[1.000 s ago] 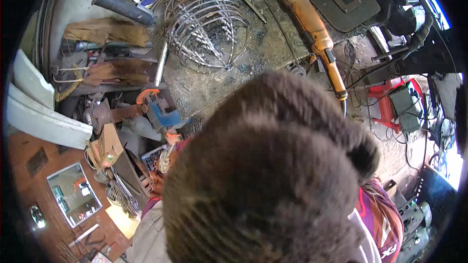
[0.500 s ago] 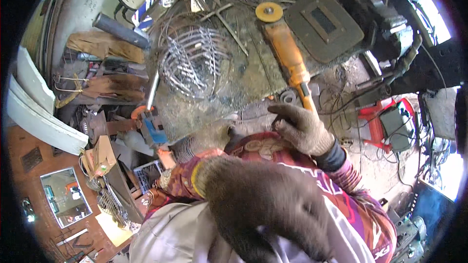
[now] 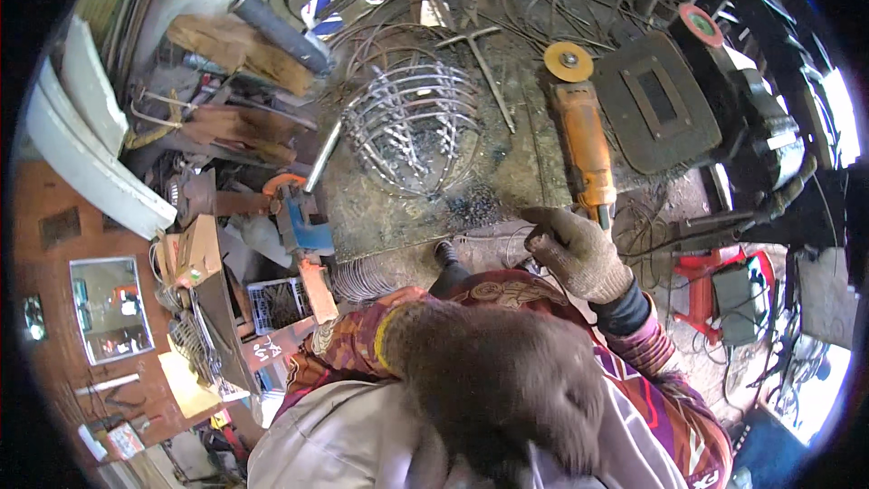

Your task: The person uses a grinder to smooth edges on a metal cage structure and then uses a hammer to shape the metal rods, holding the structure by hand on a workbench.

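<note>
- Bench [image 3: 523, 167]: grimy; wire cage [image 3: 407, 136] L, orange grinder [image 3: 586, 140] R.
- R hand [image 3: 584, 258] by grinder tail, fingers loosely parted; contact unclear.
- L hand [image 3: 507, 380] blurred, apart from R; can't tell grip.
- Rm R: red stool [image 3: 695, 306].

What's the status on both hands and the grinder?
Left hand near camera, blocking part of view. Right hand beside orange grinder, contact unclear. Grinder on bench.

1. The rod frame [image 3: 412, 113] lies on the worktable [image 3: 520, 172], left of the grinder [image 3: 587, 140].
2. The welding shield [image 3: 697, 131] lies right of the grinder.
3. The right hand [image 3: 581, 255] is before the grinder's near end.
4. The left hand [image 3: 502, 380] is left of it, nearer the torso.
</note>
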`<state>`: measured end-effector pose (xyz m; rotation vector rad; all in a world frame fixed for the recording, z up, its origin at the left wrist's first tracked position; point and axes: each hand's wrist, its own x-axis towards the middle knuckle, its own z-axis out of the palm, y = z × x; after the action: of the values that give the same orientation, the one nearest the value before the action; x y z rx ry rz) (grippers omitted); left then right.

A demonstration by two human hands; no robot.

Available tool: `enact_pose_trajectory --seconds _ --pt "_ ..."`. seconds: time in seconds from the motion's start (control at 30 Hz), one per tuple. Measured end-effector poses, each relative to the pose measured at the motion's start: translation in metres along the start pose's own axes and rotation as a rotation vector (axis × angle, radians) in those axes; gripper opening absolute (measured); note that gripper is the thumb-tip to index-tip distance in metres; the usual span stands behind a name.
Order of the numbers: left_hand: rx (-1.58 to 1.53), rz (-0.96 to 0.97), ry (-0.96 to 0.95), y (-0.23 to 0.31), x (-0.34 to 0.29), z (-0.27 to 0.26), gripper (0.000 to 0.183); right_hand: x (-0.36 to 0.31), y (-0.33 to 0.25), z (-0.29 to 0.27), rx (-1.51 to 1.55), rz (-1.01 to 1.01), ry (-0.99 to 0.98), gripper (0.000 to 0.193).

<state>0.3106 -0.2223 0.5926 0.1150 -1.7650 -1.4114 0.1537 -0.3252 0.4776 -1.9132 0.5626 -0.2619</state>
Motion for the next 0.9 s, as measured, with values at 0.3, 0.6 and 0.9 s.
enact_pose_trajectory --seconds 0.3,0.6,0.9 --pt "0.81 -0.585 0.774 -0.024 -0.128 0.017 0.013 0.004 0.012 0.02 0.079 0.062 -0.055 0.039" --pt "1.273 -0.874 0.935 -0.029 -0.194 0.03 0.019 0.011 0.014 0.045 0.058 0.189 -0.156 0.041" --pt "1.148 -0.827 0.973 0.001 -0.241 -0.015 0.019 0.035 0.001 0.08 -0.163 0.188 0.02 0.041"
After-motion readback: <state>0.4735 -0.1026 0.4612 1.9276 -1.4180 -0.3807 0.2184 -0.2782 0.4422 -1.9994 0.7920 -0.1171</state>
